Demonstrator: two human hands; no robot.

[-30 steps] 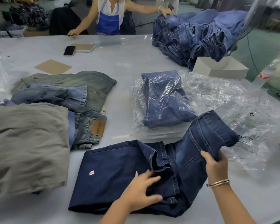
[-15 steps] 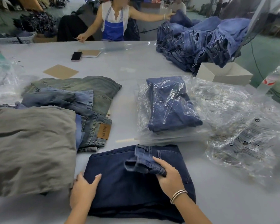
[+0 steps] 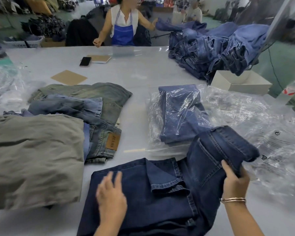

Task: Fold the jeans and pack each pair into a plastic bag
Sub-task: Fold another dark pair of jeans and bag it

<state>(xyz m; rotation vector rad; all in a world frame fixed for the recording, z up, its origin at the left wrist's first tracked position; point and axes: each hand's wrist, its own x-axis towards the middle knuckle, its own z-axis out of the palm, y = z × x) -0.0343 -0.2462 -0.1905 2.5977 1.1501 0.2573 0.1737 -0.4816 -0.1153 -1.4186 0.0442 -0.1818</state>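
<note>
Dark jeans (image 3: 160, 193) — left hand (image 3: 111, 200) flat on top, right hand (image 3: 235, 181) gripping waistband

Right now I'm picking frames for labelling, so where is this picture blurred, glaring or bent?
Head view: the left hand over the dark navy folded jeans is smeared by motion; the right hand gripping them is sharp; glare streaks the clear plastic bags; the wide lens bows the table edge.

two hands (image 3: 111, 200) (image 3: 234, 182), one phone (image 3: 85, 61), one white box (image 3: 240, 82), one bagged jeans (image 3: 180, 114)
</note>
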